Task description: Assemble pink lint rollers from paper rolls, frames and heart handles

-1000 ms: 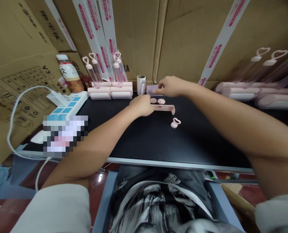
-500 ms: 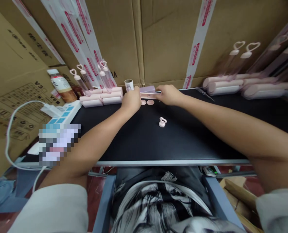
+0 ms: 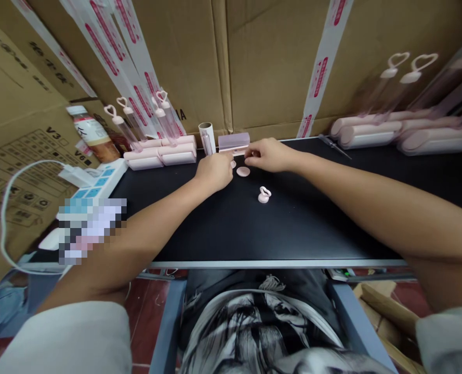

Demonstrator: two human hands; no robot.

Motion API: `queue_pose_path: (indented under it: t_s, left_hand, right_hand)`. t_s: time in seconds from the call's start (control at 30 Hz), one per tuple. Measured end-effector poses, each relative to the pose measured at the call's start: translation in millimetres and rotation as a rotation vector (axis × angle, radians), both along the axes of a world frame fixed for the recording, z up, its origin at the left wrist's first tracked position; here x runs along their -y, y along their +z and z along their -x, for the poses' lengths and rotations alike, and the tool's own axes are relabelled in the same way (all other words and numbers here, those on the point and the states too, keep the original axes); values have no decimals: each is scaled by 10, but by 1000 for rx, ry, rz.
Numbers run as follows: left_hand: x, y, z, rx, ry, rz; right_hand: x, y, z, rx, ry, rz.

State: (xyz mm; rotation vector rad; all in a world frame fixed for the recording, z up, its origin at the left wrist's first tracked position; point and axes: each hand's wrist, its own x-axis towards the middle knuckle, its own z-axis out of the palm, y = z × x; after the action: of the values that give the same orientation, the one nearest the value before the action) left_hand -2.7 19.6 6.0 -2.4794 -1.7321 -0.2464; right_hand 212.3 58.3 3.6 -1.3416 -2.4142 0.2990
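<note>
My left hand (image 3: 216,171) is closed at the fingertips around the edge of a small pink disc (image 3: 233,164), mostly covered by the fingers. A second pink disc (image 3: 243,171) lies flat just to its right. My right hand (image 3: 270,155) has its fingers loosely curled and apart, beside the right end of a pale pink strip (image 3: 234,151). That strip rests in front of a lilac block (image 3: 234,139). Closer to me, a small pink cap with a heart-shaped loop (image 3: 264,195) stands on the black table (image 3: 231,228).
A white tube (image 3: 206,137) stands behind my left hand. Pink cases with heart-topped clear tubes (image 3: 160,153) line the left back; more pink cases (image 3: 371,134) sit at the right. A screwdriver-like tool (image 3: 334,145), bottle (image 3: 94,135) and power strip (image 3: 98,184) are also there.
Both hands have let go of the pink strip, which now lies by the lilac block. My left hand has come down toward the discs. The view has shifted slightly.
</note>
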Motion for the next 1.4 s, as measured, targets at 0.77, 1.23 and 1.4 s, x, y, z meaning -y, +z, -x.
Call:
queue_pose_path:
  t_s: [0.77,1.23,1.4]
  left_hand:
    - [-150,-117,140,-79,53,83]
    - [-167,-127,152,-58,48,88]
    - [-115,-119,181,-29,47,84]
  right_hand:
    - [15,-114,166,357,-24,-159]
    - [559,557,69,481,251,313]
    - [384,535,20,390,106,128]
